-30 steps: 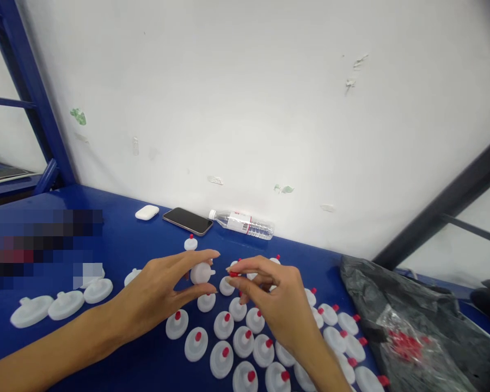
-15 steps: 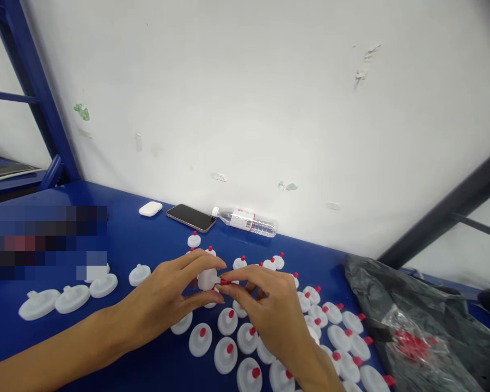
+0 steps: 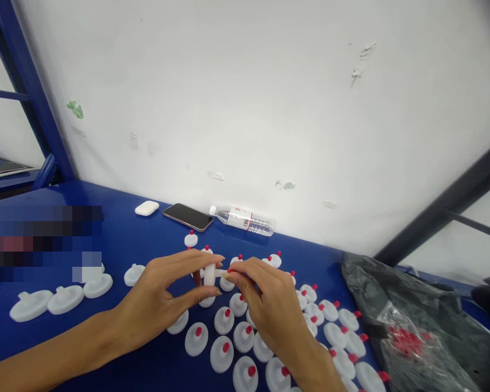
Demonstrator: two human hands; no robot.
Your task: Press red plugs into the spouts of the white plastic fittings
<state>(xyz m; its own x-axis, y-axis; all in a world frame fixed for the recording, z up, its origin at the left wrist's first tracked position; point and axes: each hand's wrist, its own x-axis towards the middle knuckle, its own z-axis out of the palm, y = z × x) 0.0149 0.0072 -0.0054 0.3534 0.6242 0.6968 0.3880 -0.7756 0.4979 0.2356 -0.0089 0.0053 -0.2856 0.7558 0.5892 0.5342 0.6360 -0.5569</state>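
Note:
Between the thumb and fingers of my left hand (image 3: 163,286) is a white round plastic lid with a spout (image 3: 209,274), turned on its side so the spout points right. My right hand (image 3: 269,299) pinches a small red cap (image 3: 230,270) at the spout's end; the fingertips hide most of it. Around and below both hands, many white lids with red tips (image 3: 221,354) stand on the blue table (image 3: 118,239). Left of my left wrist lie several white lids without red tips (image 3: 65,299).
Along the wall are a white case (image 3: 147,208), a phone (image 3: 188,216) and a clear bottle (image 3: 243,219) on its side. At the right, a dark plastic bag (image 3: 367,277) carries a clear bag of red caps (image 3: 406,340). A pixelated patch covers the left.
The held lid has turned, from showing its round face to nearly edge-on, its spout pointing right. My right hand stays at the spout's tip. The whole view has shifted slightly.

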